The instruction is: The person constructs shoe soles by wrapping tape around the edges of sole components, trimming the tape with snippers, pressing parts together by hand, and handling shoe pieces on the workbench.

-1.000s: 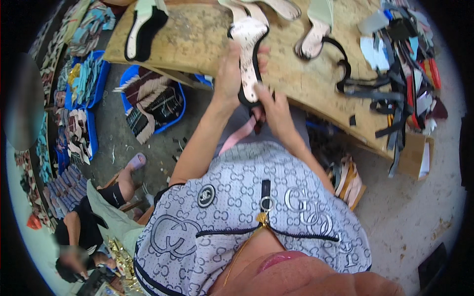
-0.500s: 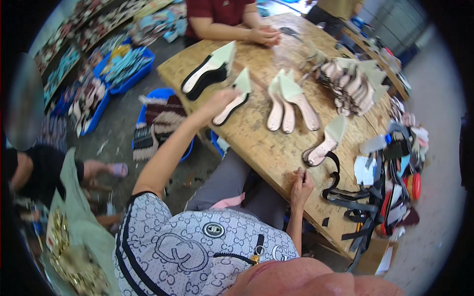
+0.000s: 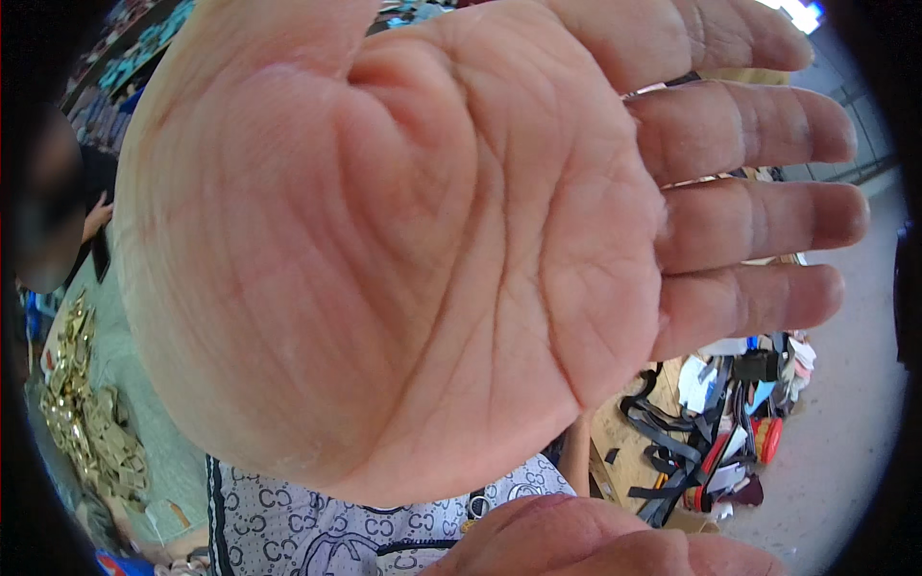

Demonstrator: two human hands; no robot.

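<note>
My left hand (image 3: 413, 240) is held right up before the camera and covers most of the picture. Its palm faces me, the thumb side is at the top, and the fingers stretch out to the right, apart and holding nothing. Below its lower edge a strip of my right forearm (image 3: 576, 449) shows beside the wooden table (image 3: 624, 470). The fingers of my right hand are hidden behind the left palm, as are the shoe insoles that lay on the table.
Black straps (image 3: 663, 444) and mixed scraps lie on the table's right part, by a red round container (image 3: 768, 439). At the left, gold-coloured pieces (image 3: 82, 413) rest on a pale green cloth (image 3: 163, 384). A person's hand (image 3: 97, 217) shows at the far left.
My left hand has left the insole on the table and come up close to the camera, opened flat. It now blocks the insoles, the bins and the person across the table.
</note>
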